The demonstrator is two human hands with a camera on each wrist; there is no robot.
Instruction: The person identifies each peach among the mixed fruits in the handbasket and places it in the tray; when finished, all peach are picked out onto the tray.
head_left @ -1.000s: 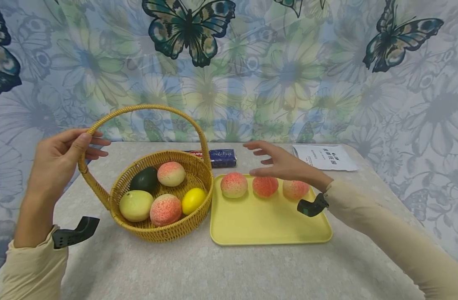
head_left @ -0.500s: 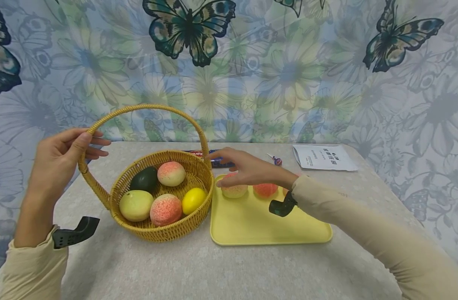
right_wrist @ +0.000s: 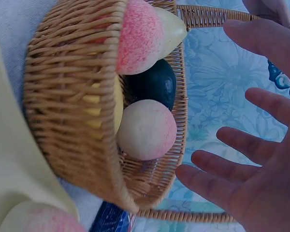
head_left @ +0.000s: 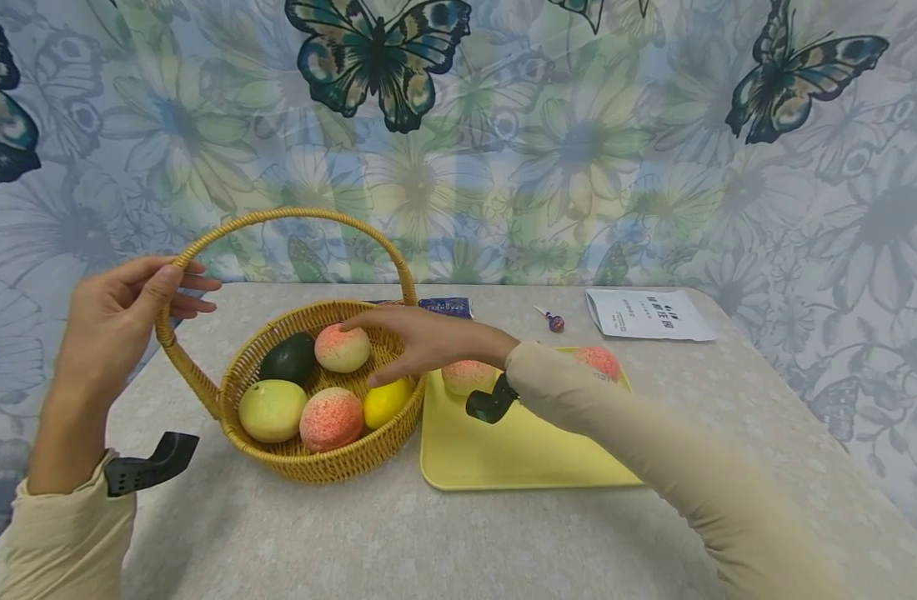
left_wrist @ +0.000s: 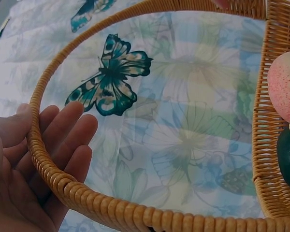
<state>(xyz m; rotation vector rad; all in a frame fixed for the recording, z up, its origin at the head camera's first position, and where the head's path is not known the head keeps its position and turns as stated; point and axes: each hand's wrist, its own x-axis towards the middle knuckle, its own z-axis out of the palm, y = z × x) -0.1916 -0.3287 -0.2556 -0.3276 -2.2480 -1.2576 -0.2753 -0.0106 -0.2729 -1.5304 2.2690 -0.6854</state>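
Observation:
A wicker basket point(head_left: 331, 473) holds two peaches point(head_left: 342, 347), a dark avocado point(head_left: 288, 358), a pale green fruit point(head_left: 273, 410) and a lemon point(head_left: 383, 402). My left hand point(head_left: 128, 312) pinches the basket's handle point(head_left: 293, 214) between thumb and fingers; in the left wrist view the handle point(left_wrist: 111, 212) runs across that hand point(left_wrist: 34, 159). My right hand point(head_left: 398, 342) hovers open over the basket's right side, fingers spread, holding nothing. In the right wrist view the right hand point(right_wrist: 251, 159) is beside a peach point(right_wrist: 146, 129). The yellow tray point(head_left: 503, 454) shows two peaches point(head_left: 466, 377); my sleeve covers the rest.
A blue packet point(head_left: 445, 307), a small lollipop point(head_left: 552, 320) and a white printed sachet point(head_left: 646, 313) lie at the back of the grey table. A butterfly-patterned curtain hangs right behind the table. Bare tabletop lies in front of the basket and tray.
My right hand has moved left from above the tray's peaches to over the basket, staying open. The left hand and basket have not moved.

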